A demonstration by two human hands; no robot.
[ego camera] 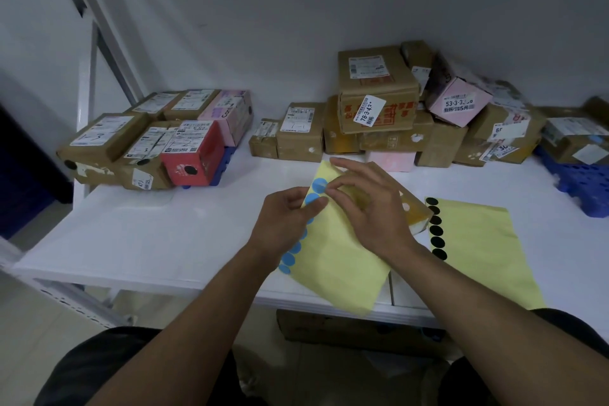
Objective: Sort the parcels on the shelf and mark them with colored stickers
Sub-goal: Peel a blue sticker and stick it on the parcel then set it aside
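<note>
My left hand point(283, 221) grips the left edge of a yellow sticker sheet point(339, 260) that carries a column of blue round stickers. My right hand point(369, 204) pinches the top blue sticker point(318, 184) at the sheet's upper corner. A second yellow sheet point(478, 241) with black round stickers point(436, 231) lies flat to the right. A small brown parcel point(417, 211) sits behind my right hand, mostly hidden. At the back left is a group of parcels point(155, 142), some with black dots. A pile of parcels point(395, 119) fills the back right.
The white shelf point(164, 234) runs from a metal upright point(89, 69) on the left to a blue plastic pallet point(583, 181) at the right. Another blue pallet point(227, 158) lies under the left group. A cardboard box point(346, 330) sits below the shelf.
</note>
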